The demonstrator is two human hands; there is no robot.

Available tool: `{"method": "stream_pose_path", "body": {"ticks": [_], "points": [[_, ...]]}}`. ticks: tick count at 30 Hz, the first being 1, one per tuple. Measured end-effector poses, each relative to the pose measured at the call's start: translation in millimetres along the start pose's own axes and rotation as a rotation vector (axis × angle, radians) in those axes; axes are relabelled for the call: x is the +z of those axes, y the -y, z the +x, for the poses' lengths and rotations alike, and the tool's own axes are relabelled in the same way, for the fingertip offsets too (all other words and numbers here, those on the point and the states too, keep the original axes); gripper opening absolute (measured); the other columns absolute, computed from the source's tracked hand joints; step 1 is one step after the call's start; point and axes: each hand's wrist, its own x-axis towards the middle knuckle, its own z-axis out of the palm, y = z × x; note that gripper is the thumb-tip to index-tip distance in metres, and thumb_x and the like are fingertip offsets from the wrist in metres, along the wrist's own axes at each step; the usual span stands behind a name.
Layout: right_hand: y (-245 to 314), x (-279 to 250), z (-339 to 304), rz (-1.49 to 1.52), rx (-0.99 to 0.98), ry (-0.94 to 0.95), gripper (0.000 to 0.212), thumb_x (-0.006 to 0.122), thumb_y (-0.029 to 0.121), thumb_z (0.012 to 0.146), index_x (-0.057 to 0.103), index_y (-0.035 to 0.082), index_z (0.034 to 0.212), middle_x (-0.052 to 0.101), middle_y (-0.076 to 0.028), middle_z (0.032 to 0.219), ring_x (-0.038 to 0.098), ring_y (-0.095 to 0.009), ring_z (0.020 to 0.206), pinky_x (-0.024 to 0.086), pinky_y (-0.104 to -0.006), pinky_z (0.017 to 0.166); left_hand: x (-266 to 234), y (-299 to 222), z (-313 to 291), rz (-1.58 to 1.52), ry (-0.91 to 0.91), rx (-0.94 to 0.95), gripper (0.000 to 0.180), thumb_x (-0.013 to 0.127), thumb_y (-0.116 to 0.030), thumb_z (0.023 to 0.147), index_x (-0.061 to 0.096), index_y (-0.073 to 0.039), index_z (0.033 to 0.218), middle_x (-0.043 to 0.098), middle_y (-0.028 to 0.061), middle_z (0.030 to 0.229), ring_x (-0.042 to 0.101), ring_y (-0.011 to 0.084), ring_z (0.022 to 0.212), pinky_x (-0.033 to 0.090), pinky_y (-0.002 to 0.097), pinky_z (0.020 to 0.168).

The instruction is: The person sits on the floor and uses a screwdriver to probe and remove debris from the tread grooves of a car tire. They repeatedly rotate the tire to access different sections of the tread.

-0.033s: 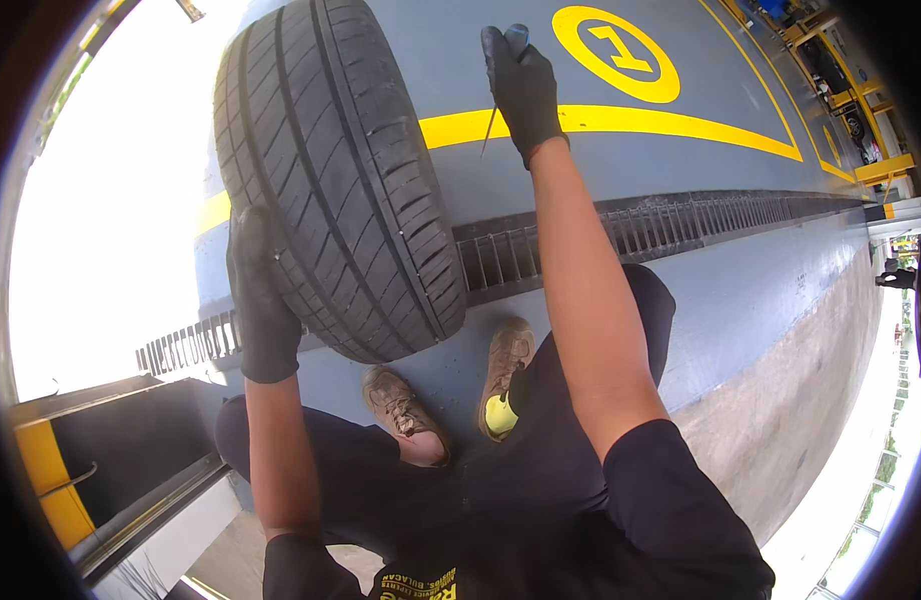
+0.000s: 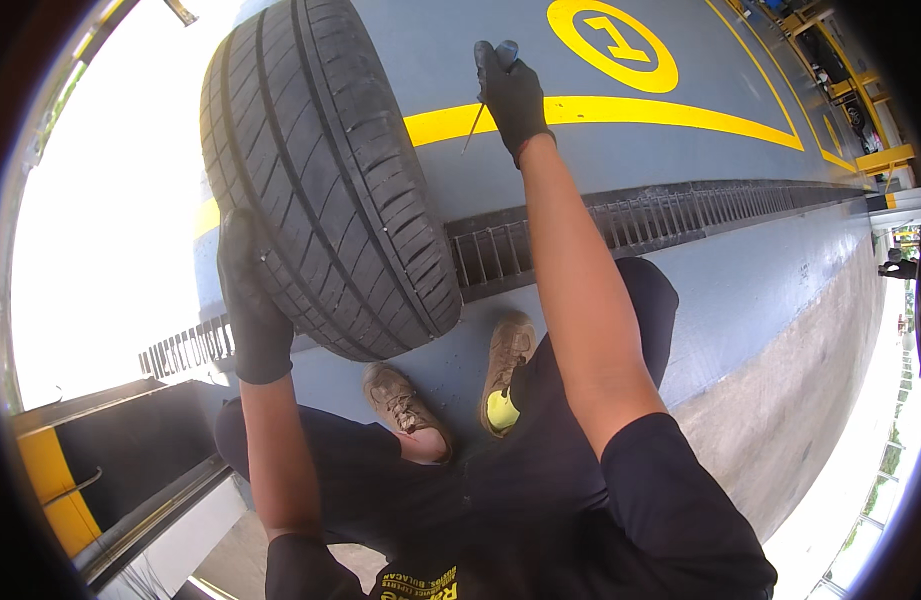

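Tire (image 2: 320, 180) slightly leftward, left hand (image 2: 252, 305) flat against it, right hand (image 2: 516, 103) tight around tool (image 2: 507, 51), yellow floor numeral (image 2: 615, 40).

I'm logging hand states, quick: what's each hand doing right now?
Left hand: on the tire's left edge; whether it's open or closed cannot be told.
Right hand: closed, holding a thin-shafted tool.

tire (image 2: 315, 180): top cut off | tool handle (image 2: 507, 49): partly hidden | shirt (image 2: 680, 500): cut off below
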Motion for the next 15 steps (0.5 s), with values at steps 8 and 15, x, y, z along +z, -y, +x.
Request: {"method": "stream_pose_path", "body": {"ticks": [8, 15], "points": [[-207.8, 5.1, -53.3, -0.155, 0.670, 0.196, 0.049, 0.065, 0.047, 0.085, 0.071, 0.000, 0.098, 0.072, -0.019, 0.097, 0.070, -0.030, 0.095, 0.054, -0.0407, 0.084, 9.4, 0.8, 9.1, -0.232, -0.194, -0.228, 0.063, 0.044, -0.049, 0.101, 0.041, -0.002, 0.144, 0.047, 0.0177, 0.141, 0.048, 0.0246, 0.129, 0.039, 0.0418, 0.110], [-258.0, 43.7, -123.7, -0.729, 0.197, 0.712, 0.057, 0.065, 0.047, 0.085, 0.065, 0.000, 0.118, 0.066, -0.024, 0.121, 0.063, -0.041, 0.113, 0.049, -0.0461, 0.099, 2.4, -8.6, 8.4, -0.120, -0.329, -0.243, 0.058, 0.047, -0.054, 0.099, 0.053, -0.001, 0.122, 0.060, 0.0139, 0.115, 0.060, 0.0195, 0.105, 0.050, 0.0347, 0.093]]}}
